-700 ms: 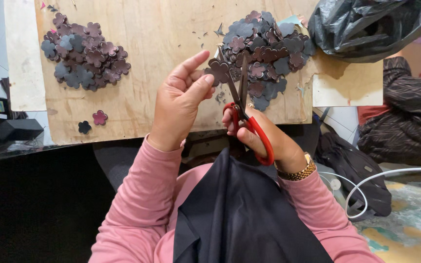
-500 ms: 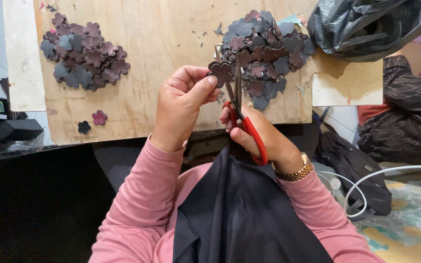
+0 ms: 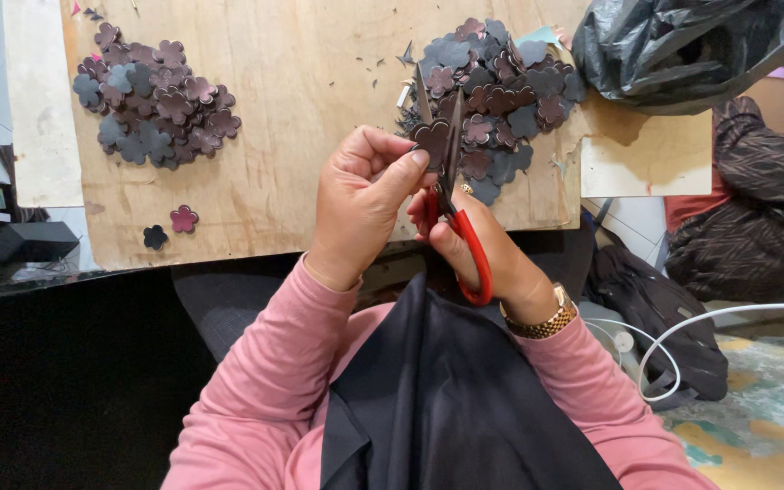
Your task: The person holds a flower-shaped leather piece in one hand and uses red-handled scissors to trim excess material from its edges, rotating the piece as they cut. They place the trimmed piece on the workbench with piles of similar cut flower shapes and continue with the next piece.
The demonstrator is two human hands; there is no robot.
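Scissors (image 3: 454,204), red-handled, against dark flower-shaped leather piece (image 3: 430,141).

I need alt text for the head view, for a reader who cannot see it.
A left hand holds a dark flower-shaped piece while the right hand cuts it with red-handled scissors. Two piles of such pieces lie on the wooden board behind.

Left hand (image 3: 360,195) pinching, right hand (image 3: 492,254) curled closed.

Black plastic bag (image 3: 682,45) — white cable (image 3: 728,318) — dark backpack (image 3: 655,308).
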